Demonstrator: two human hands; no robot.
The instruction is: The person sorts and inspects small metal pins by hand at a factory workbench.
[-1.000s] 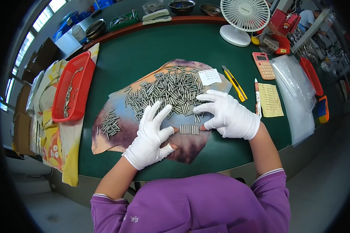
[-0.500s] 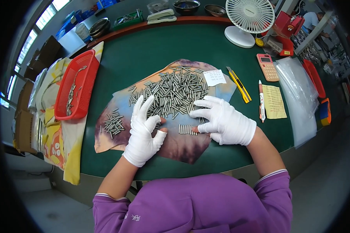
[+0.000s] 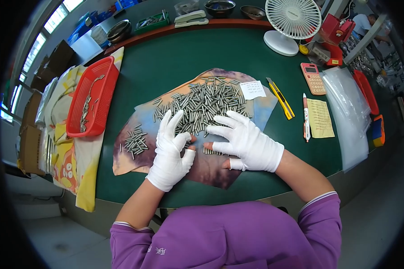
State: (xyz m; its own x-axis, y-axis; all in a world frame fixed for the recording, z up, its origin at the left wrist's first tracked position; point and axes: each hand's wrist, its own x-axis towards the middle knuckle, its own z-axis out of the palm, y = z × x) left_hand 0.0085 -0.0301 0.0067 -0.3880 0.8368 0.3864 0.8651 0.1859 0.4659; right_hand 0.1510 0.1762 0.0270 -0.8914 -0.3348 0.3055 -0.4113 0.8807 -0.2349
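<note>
A large heap of short metal pins (image 3: pixel 206 103) lies on a tie-dyed cloth (image 3: pixel 211 172). My left hand (image 3: pixel 169 154), in a white glove with bare thumb and index tips, rests at the heap's near left edge. Its fingers are spread, thumb and index apart, with a few pins partly hidden by the index finger. My right hand (image 3: pixel 251 143), gloved the same way, is open over a short row of pins (image 3: pixel 207 151) standing side by side. Its index tip is at the row and covers part of it; the thumb is lower, near the cloth. A smaller pile of pins (image 3: pixel 135 141) is left of my left hand.
A red basket (image 3: pixel 72 105) with metal pieces stands at left on a patterned towel. To the right are a paper slip (image 3: pixel 252 90), a yellow cutter (image 3: pixel 280 98), a pen (image 3: pixel 306 119), a yellow note (image 3: pixel 320 119), a calculator (image 3: pixel 313 79) and plastic bags (image 3: pixel 345 112). A white fan (image 3: pixel 281 43) stands behind.
My right hand has moved left from the row's right end, its index now over the row and its thumb below. My left hand stays nearly in place. The whole view has shifted slightly.
</note>
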